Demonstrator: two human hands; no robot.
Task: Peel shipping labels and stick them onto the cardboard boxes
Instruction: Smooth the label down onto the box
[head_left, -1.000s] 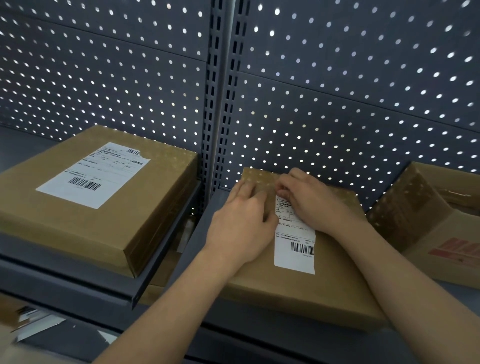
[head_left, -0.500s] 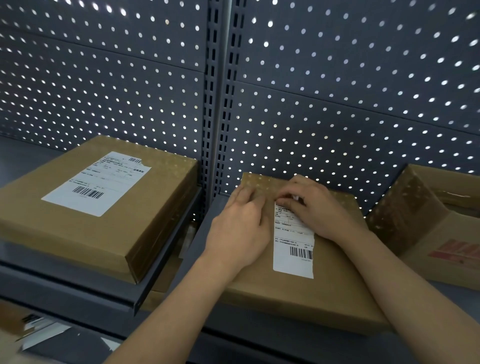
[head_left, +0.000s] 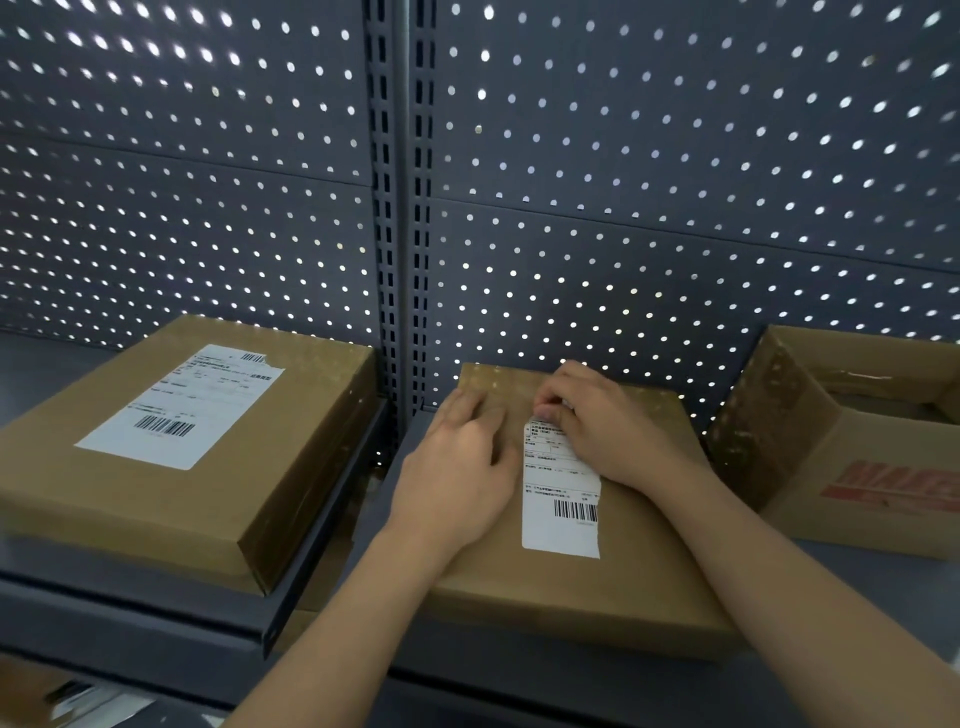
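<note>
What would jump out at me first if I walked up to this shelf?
Two bare hands work on the middle cardboard box: the left hand lies flat on its lid while the right hand pinches the top edge of a white shipping label on it. To the left sits a second box, already labelled. Behind everything, a grey pegboard wall sparkles with light through its holes.
</note>
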